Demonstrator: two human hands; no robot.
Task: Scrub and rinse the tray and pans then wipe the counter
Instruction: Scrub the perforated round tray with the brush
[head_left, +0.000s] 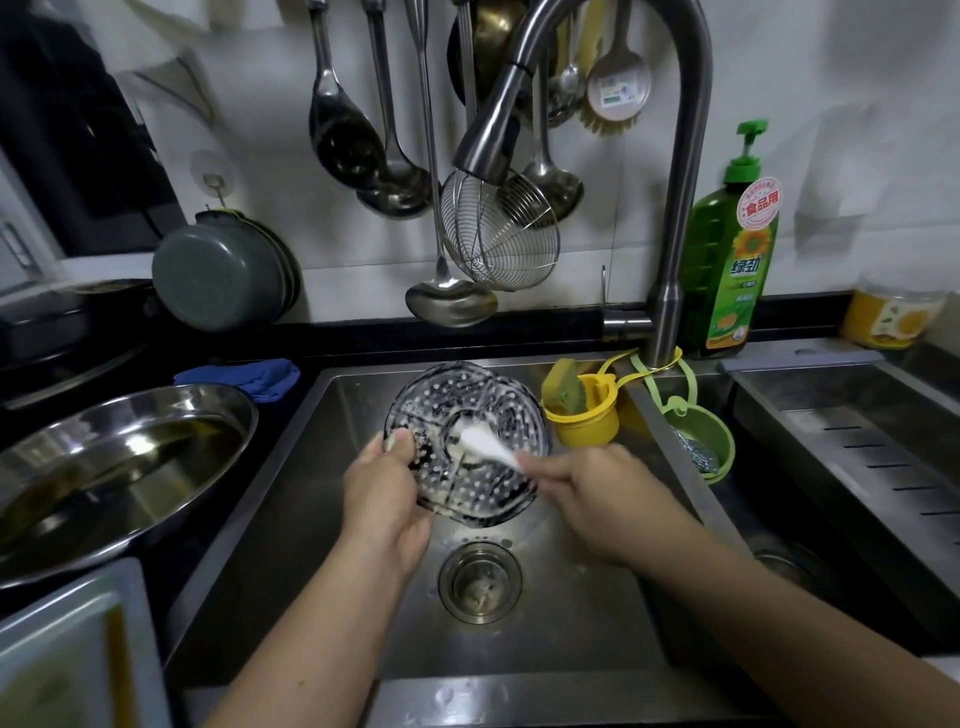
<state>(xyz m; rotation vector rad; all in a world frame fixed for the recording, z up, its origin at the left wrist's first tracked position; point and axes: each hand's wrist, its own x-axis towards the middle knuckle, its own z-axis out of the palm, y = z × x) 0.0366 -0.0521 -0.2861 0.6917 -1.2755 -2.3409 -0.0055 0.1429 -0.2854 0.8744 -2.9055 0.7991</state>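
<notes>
Wall: white wall (831, 104) at twelve o'clock, hung with steel ladles (343, 135) and a wire skimmer (498, 244).
Counter: black counter (363, 332) beneath.
Fixtures: curved steel faucet (680, 171); green soap bottle (730, 249) at two o'clock.

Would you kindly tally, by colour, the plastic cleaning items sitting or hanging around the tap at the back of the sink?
Green: 2 — the soap bottle and the hanging green caddy with steel wool in it.
Yellow: 1 — the hanging yellow caddy with a sponge in it.
Total: 3.
</notes>
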